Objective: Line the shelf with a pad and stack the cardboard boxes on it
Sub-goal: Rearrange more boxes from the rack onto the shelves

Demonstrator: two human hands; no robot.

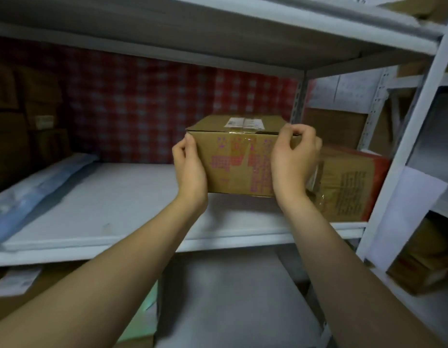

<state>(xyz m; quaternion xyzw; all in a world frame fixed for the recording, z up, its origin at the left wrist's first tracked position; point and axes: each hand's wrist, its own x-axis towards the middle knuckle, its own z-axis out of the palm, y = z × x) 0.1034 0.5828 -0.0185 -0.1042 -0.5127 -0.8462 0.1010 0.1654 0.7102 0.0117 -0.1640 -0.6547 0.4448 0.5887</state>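
A brown cardboard box (239,156) with pink print and a white label on top stands on the white pad (117,197) that covers the shelf (142,247). My left hand (190,169) holds the box's left front edge, thumb and fingers curled at the upper corner. My right hand (294,159) grips the box's right side, fingers hooked over the top edge. To the right, touching it, stands a second cardboard box (348,187) with a red side and black print.
A blue-white plastic bag (34,192) lies at the pad's left end. Dark cardboard boxes (24,116) are stacked at the far left. A red checked cloth (167,109) hangs behind. White uprights (403,151) and neighbouring shelves with boxes stand at the right.
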